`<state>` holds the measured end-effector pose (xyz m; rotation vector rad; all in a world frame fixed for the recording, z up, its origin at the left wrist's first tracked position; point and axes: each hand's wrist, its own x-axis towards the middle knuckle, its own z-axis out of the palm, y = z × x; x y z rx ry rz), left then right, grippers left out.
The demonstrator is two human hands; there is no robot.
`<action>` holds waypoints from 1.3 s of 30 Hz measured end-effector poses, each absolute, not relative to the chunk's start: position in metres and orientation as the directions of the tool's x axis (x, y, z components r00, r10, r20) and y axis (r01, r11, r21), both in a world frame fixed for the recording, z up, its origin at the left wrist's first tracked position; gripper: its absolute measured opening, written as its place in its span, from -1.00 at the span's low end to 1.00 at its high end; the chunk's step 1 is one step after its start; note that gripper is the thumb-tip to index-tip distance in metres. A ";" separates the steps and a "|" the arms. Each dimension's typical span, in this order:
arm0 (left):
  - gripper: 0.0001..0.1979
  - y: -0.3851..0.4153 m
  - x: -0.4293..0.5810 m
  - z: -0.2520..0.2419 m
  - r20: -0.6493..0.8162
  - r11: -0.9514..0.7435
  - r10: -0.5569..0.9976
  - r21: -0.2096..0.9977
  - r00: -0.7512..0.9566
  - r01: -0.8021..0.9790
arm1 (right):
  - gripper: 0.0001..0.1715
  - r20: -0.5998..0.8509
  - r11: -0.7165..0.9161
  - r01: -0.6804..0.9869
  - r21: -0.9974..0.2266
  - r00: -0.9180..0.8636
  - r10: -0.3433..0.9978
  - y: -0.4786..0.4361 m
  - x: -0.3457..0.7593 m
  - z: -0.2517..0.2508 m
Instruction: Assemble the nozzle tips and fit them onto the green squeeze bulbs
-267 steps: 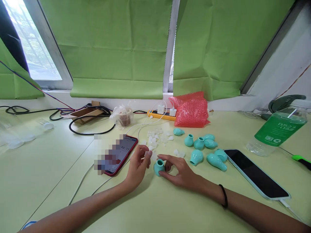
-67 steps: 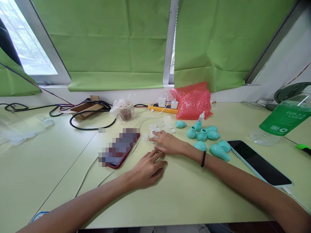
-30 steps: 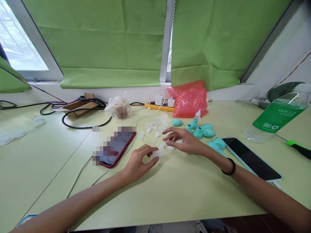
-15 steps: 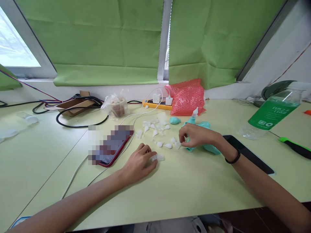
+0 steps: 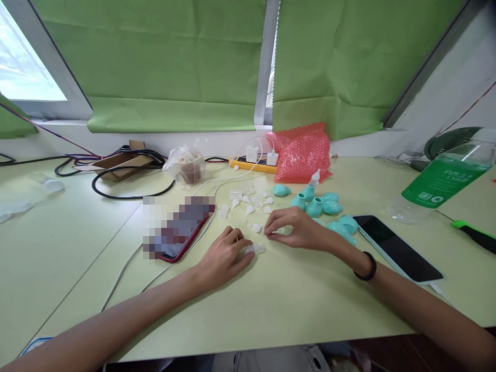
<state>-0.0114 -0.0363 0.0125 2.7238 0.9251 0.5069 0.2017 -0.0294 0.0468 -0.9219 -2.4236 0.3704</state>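
My left hand (image 5: 223,259) rests on the table, thumb and forefinger closed on a small clear plastic piece (image 5: 259,248). My right hand (image 5: 297,227) reaches in from the right with its fingertips pinched where a small white nozzle tip lay; the fingers mostly hide it. Just beyond them lies another white nozzle tip (image 5: 256,228), and several more are scattered behind with clear pieces (image 5: 223,211). Behind my right hand stand teal squeeze bulbs (image 5: 314,207), some upright with open necks. One bulb (image 5: 309,192) carries a white nozzle (image 5: 315,177).
A phone in a red case (image 5: 189,240) lies left, with white cables beside it. To the right are a second phone (image 5: 399,248) and a green-labelled bottle (image 5: 442,181). A yellow power strip (image 5: 242,164), red bubble wrap (image 5: 300,157) and a cardboard box (image 5: 124,168) sit along the back.
My right hand has moved left, away from the teal bulbs, and down onto the white nozzle tips. More bulbs are now uncovered. My left hand stays at the clear piece.
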 end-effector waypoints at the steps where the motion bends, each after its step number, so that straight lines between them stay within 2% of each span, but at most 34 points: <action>1: -0.71 -0.036 -0.011 0.012 0.251 -0.779 0.620 0.309 0.743 0.546 | -0.87 0.420 0.747 0.478 -0.462 -0.624 0.659 -0.032 0.195 0.042; 5: -0.72 -0.034 -0.011 0.011 0.256 -0.781 0.618 0.302 0.743 0.546 | -0.89 0.495 0.727 0.356 -0.587 -0.552 0.671 -0.036 0.181 0.023; 10: -0.72 -0.032 -0.011 0.012 0.250 -0.783 0.616 0.295 0.747 0.547 | -0.87 0.495 0.666 0.347 -0.660 -0.466 0.733 -0.034 0.179 0.012; 24: -0.71 -0.031 -0.012 0.012 0.244 -0.772 0.629 0.306 0.738 0.556 | -0.85 0.470 0.628 0.418 -0.657 -0.425 0.774 -0.039 0.178 0.017; 31: -0.72 -0.032 -0.012 0.012 0.239 -0.768 0.632 0.317 0.737 0.556 | -0.85 0.505 0.679 0.380 -0.629 -0.463 0.728 -0.037 0.179 0.012; 39: -0.71 -0.032 -0.012 0.013 0.246 -0.768 0.633 0.314 0.734 0.558 | -0.86 0.379 0.574 0.451 -0.683 -0.454 0.807 -0.038 0.179 0.020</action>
